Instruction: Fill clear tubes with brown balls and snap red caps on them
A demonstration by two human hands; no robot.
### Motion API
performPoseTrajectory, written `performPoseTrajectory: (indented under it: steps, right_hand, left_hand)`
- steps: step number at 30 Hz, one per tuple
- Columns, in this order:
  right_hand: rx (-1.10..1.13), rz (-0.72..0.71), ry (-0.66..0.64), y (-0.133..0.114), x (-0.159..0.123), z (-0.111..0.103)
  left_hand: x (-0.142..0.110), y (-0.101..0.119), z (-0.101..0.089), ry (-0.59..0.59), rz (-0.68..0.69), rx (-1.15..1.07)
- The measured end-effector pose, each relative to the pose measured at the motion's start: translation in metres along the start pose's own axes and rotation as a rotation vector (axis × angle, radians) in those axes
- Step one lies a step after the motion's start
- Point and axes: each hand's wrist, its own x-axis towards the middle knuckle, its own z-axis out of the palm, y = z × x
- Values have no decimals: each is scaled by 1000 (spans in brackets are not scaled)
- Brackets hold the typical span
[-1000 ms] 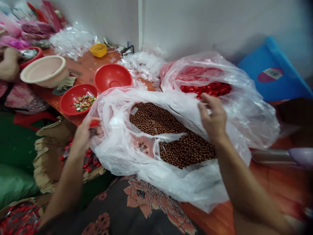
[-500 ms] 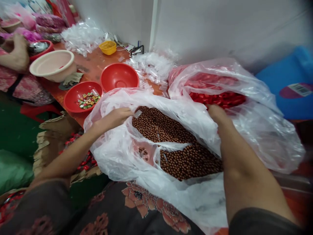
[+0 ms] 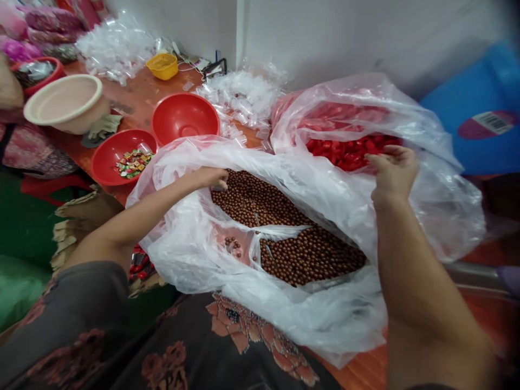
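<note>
My left hand (image 3: pixel 212 177) is closed at the left end of a heap of brown beads (image 3: pixel 260 197), round and glossy. A small clear plastic container (image 3: pixel 219 186) shows partly below its fingers. The beads lie in an opened whitish plastic bag (image 3: pixel 182 260), with a fold of film across the heap. My right hand (image 3: pixel 394 170) is over the near edge of another clear bag (image 3: pixel 439 216), which holds shiny red plastic pieces (image 3: pixel 345 151). Its thumb and fingers are bent together beside those pieces, and what they pinch cannot be made out.
Left of the bags stand two red bowls (image 3: pixel 184 103), one with small coloured pieces (image 3: pixel 133 162), and a cream basin (image 3: pixel 65 86). Clear plastic containers (image 3: pixel 252 97) are heaped by the wall near a yellow tub (image 3: pixel 162 66). A blue container (image 3: pixel 475 108) is at right. Another person's arm (image 3: pixel 8 86) shows at far left.
My right hand has risen from among the red pieces, and its fingers now show. The left hand stays by the beads, more curled over the clear container. The view has shifted slightly.
</note>
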Motion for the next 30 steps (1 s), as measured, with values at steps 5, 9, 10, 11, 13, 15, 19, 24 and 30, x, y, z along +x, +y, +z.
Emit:
performPoseTrajectory:
  steps: [5,9,10,11,13,15,19,24,30]
  right_hand:
    - [274,26,-366,-51,-91,-36]
    - [372,224,-624,-67,-180,-63]
    - [374,266,-673,-67,-199,-68]
    - [383,301,-702,-65,-215,-72]
    - [406,368,-720,-59,-241,-77]
    - [443,430,-689,-51,-260,-79]
    - [509,518,-591,-39,-283,-77]
    - [491,485,-459,-26,-289,-74]
    - [377,410,-378,-24,-286,-77]
  left_hand:
    - [4,21,22,-28,-46,-234]
    - [16,43,46,-36,-148,-415]
    - [20,49,51,-42,-149,-444]
    - [24,55,56,-50,-149,-476]
    - [31,67,63,-58,-148,-550]
    - [38,80,71,-59,-126,-592]
    - [48,106,87,-52,-21,-666]
    - [53,127,112,-37,92,-917]
    - [40,140,121,-46,124,-1225]
